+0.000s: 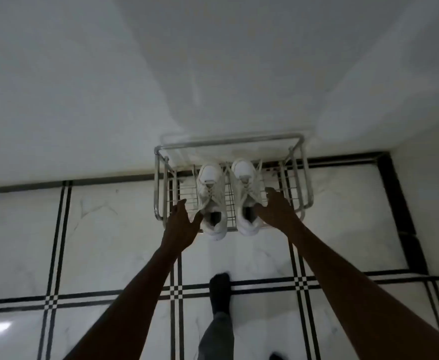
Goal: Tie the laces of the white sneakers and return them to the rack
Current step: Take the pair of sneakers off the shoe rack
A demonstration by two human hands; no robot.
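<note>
Two white sneakers stand side by side on a low chrome wire rack [162,178] against the wall, toes toward the wall. The left sneaker [211,188] and the right sneaker [247,183] both show loose laces that trail off to the sides. My left hand [180,224] is spread open at the left sneaker's heel, thumb touching its collar. My right hand [275,207] is open beside the right sneaker's heel, thumb at its collar and fingers over the rack wires. Neither hand has closed around a shoe.
The rack stands on a white tiled floor [109,229] with black grid lines, flush against a white wall [213,74]. A second wall closes the corner at the right. My foot in a dark sock [219,292] and a grey trouser leg are below the rack.
</note>
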